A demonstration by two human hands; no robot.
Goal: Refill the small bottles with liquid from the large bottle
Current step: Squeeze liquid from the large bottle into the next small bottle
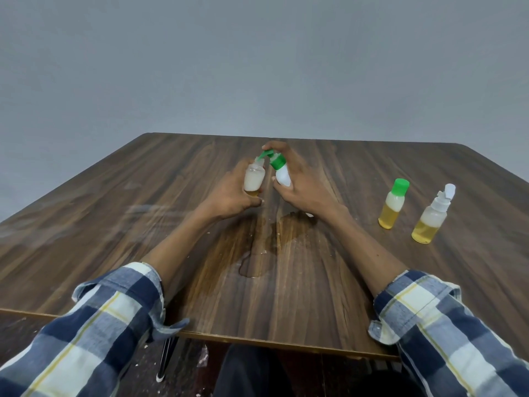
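My left hand (233,193) grips a small clear bottle (254,179), open at the top, with a little yellow liquid at its bottom. My right hand (297,181) holds a white bottle with a green pump top (280,170). A finger rests on the pump head, and the green spout points into the small bottle's mouth. Both are raised over the middle of the wooden table (114,224).
Two small bottles about half full of yellow liquid stand at the right: one with a green cap (393,204), one with a white flip cap standing open (432,217). A puddle of spilled liquid (266,245) lies on the table between my forearms.
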